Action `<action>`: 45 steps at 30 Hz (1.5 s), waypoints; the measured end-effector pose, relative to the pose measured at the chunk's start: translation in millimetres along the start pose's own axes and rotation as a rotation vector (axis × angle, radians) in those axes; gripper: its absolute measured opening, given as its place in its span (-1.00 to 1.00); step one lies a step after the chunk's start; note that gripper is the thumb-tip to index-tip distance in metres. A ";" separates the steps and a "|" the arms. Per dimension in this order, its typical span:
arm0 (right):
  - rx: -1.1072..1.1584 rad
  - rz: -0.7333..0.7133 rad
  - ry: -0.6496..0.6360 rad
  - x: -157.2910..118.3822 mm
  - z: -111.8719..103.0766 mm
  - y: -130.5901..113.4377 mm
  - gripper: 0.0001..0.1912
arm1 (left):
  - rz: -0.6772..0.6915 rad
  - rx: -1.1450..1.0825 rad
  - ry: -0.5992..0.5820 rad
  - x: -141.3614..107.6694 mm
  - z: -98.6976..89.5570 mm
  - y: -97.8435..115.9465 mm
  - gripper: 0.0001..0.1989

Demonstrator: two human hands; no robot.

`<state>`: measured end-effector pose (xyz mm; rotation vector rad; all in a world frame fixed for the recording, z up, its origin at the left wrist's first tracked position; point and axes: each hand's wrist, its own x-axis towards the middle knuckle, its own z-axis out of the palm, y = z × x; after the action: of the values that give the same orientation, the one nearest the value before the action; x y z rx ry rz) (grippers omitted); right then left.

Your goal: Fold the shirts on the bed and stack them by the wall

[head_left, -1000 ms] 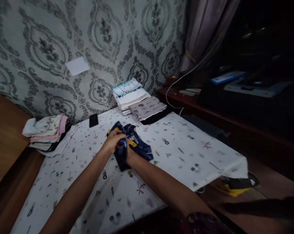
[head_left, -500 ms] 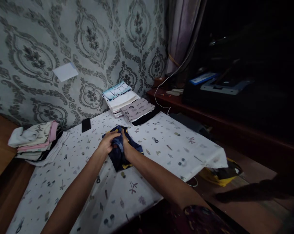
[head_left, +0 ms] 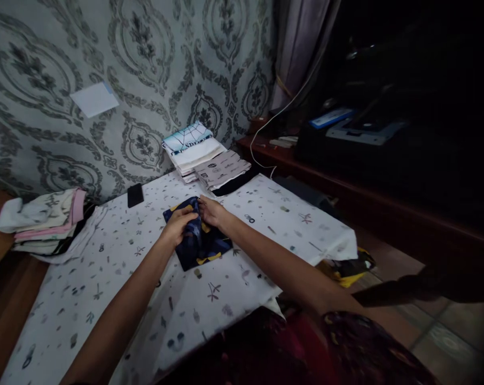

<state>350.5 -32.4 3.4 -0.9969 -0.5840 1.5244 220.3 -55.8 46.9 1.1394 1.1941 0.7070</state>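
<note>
A dark blue garment (head_left: 200,248) with yellow patches lies partly folded on the white printed tablecloth (head_left: 250,267); its exact kind is hard to make out. My left hand (head_left: 178,225) grips the cloth near its left upper part, thumb on top. At the top edge, my right hand (head_left: 210,212) pinches the fabric with the fingertips. Both hands work close together, and their lower fingers are partly hidden. The lower part of the garment rests flat on the tablecloth.
Behind the hands stands a stack of folded white shirts (head_left: 194,152), with grey folded cloth (head_left: 221,170) beside it. A black phone (head_left: 135,195) lies left of these. Another clothes pile (head_left: 49,219) sits at far left. The tablecloth hangs over the right edge.
My right hand has moved up to the garment's top edge, apart from the left. The garment now lies flatter, its upper part folded over. The view has shifted slightly.
</note>
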 end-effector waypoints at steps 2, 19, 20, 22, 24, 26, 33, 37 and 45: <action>0.016 0.017 0.014 -3.5 -4.6 -4.6 -0.90 | 0.015 0.038 0.014 -2.2 6.6 -1.7 -0.70; 0.005 -0.214 0.072 -141.4 -3.0 37.2 -0.69 | 0.143 0.083 0.034 -4.3 13.4 -1.8 -0.63; 0.040 -0.176 0.052 -151.2 1.3 43.4 -0.69 | 0.148 0.088 0.033 -4.2 14.3 -1.2 -0.63; 0.175 -0.099 0.010 -161.8 11.3 52.8 -0.73 | 0.147 0.119 0.035 -4.2 17.4 0.1 -0.65; 0.362 -0.037 -0.031 -162.1 20.4 59.5 -0.80 | 0.129 0.181 0.036 -4.4 22.1 0.4 -0.69; 0.533 0.005 -0.045 -158.1 25.8 64.9 -0.84 | 0.114 0.259 0.033 -5.2 28.0 -1.3 -0.71; 0.633 0.170 -0.019 -172.4 7.1 68.6 -0.76 | 0.060 0.346 -0.152 -5.6 31.0 -18.8 -0.72; 0.429 0.240 -0.028 -189.5 -14.7 55.6 -0.68 | 0.269 0.532 -0.107 17.8 0.1 -11.6 -0.77; -0.043 0.242 0.046 -182.2 -37.2 8.2 -0.71 | 0.563 0.857 0.147 85.3 -31.2 13.1 -0.95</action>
<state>372.4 -215.8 26.3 -1.1660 -0.4775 1.7018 215.3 34.4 31.0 2.2273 1.3506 0.7116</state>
